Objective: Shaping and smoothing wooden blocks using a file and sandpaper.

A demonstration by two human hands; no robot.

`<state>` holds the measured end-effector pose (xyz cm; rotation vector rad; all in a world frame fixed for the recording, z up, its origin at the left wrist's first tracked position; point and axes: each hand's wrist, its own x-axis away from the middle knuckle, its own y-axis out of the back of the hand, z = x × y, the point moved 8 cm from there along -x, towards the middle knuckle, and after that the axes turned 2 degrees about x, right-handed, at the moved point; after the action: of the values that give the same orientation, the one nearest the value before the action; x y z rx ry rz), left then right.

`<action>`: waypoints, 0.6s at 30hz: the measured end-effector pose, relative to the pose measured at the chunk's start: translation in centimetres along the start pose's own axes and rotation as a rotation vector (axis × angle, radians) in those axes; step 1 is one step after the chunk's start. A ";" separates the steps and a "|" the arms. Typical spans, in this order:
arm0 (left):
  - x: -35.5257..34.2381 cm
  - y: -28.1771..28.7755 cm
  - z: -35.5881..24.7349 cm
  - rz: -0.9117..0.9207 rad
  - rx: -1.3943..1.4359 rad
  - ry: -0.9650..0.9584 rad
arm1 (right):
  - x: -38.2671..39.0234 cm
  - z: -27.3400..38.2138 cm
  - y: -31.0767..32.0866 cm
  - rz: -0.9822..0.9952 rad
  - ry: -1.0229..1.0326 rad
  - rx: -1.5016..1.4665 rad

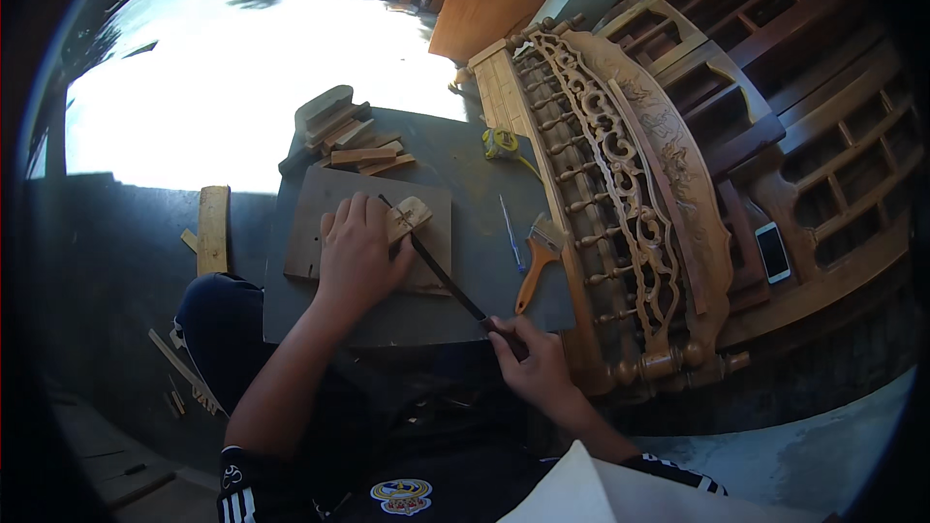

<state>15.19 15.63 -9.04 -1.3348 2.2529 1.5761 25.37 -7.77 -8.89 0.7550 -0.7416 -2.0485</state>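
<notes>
My left hand (pixel 354 252) grips a small pale wooden piece (pixel 412 215) with dark markings, resting on a square brown board (pixel 302 232). My right hand (pixel 528 363) is closed on the handle of a long, thin dark tool (pixel 448 281), which slants up and left across the board to the small piece. The board lies on a grey worktop (pixel 494 305). Right of the board are a thin pen-like tool (pixel 513 232), an orange-handled brush (pixel 535 269) and a yellow tape measure (pixel 501 143). Several wood offcuts (pixel 358 150) are piled behind the board.
Carved wooden railings and panels (pixel 620 155) fill the right side, with a white phone (pixel 772 252) on them. An orange-brown panel (pixel 480 0) stands at the back. Loose planks (pixel 213 232) lie at the left. A pale angular object (pixel 572 494) is at the lower right.
</notes>
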 end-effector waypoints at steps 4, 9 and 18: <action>0.2 -0.6 -0.3 0.022 -0.030 0.015 | -4.8 0.5 -2.7 -0.050 0.076 -0.001; 0.2 -0.2 -0.5 -0.015 -0.058 0.037 | -4.2 0.8 -2.0 -0.027 0.105 0.055; 0.2 -0.7 0.2 -0.010 0.042 -0.022 | 0.1 0.2 0.3 -0.034 -0.011 0.042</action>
<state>15.45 15.56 -9.71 -1.3094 2.2499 1.5234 25.30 -7.95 -8.61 0.7852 -0.7852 -2.0746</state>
